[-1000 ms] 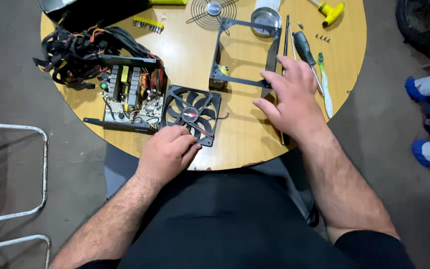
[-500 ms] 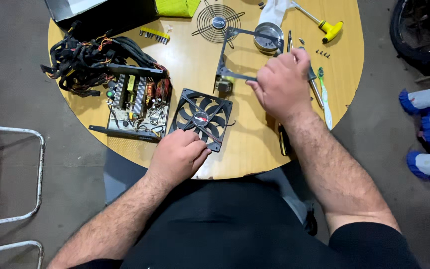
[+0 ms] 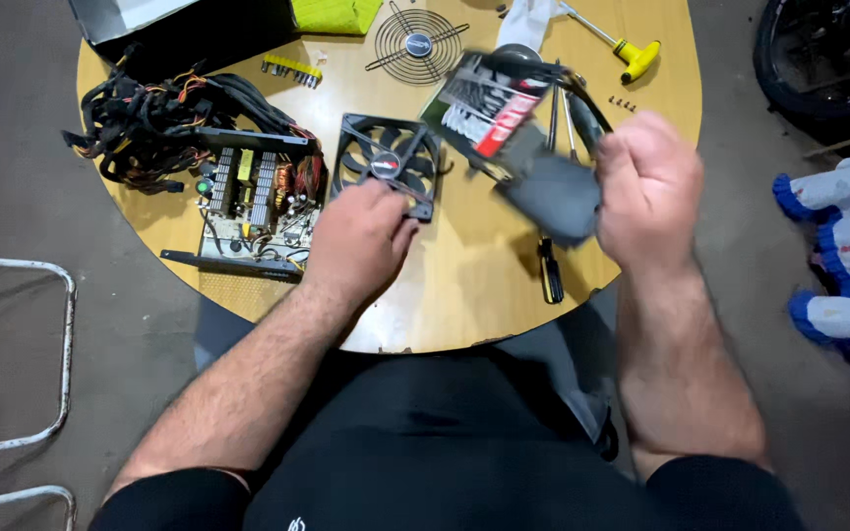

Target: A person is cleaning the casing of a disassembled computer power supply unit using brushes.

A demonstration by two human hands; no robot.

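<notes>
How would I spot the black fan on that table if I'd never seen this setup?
Start at the round wooden table and find the open circuit board with its tangle of black cables on the left side. Just right of it lies the fan, touched by the person's left hand. It is the only square black frame with blades and a red-marked hub.

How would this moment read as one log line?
left hand: resting on black fan | right hand: lifting grey metal cover | surface: round wooden table

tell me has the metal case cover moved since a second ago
Yes. The grey metal case cover lay flat on the round wooden table beyond the black fan; now the right hand holds it lifted and tilted above the table, nearer the person.
</notes>
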